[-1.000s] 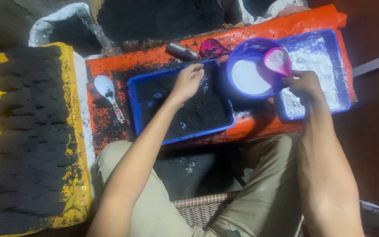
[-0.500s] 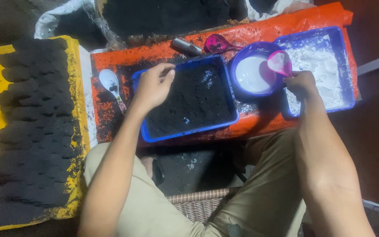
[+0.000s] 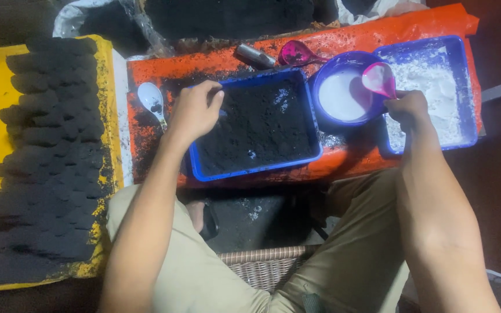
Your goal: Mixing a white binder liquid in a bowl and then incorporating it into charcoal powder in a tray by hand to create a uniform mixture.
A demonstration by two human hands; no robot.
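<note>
1. Right now the person sits over an orange sheet (image 3: 163,69) spread as a work surface, both arms reaching forward.
2. Left hand (image 3: 195,110) rests on the top-left corner of the blue tray of black powder (image 3: 256,124); fingers curl over the rim, thumb and fingertips drawn together at the edge. Can't tell whether they pinch any powder.
3. That tray sits mid-sheet, straight ahead of the person, filled nearly wall to wall with dark powder and a few white specks on top.
4. Right hand (image 3: 407,107) is closed on the handle of a pink scoop (image 3: 379,78). Scoop is tilted over the right rim of the purple bowl (image 3: 349,61).
5. Bowl holds white stuff, smooth-looking; it stands between the two trays, touching or just beside both.
6. Second blue tray (image 3: 465,87) at the far right holds white powder, lumpy, partly scraped away near the hand.
7. White spoon (image 3: 152,101) lies on the sheet just left of the left hand, dirty with black dust.
8. Behind the black tray: a metal cylinder (image 3: 253,56) lying on its side and a magenta scoop (image 3: 297,53) next to it.
9. Far left: yellow board (image 3: 108,87) covered in rows of black moulded lumps (image 3: 47,156), packed close.
10. Woven basket (image 3: 262,266) sits between the person's knees, rim only in view.
</note>
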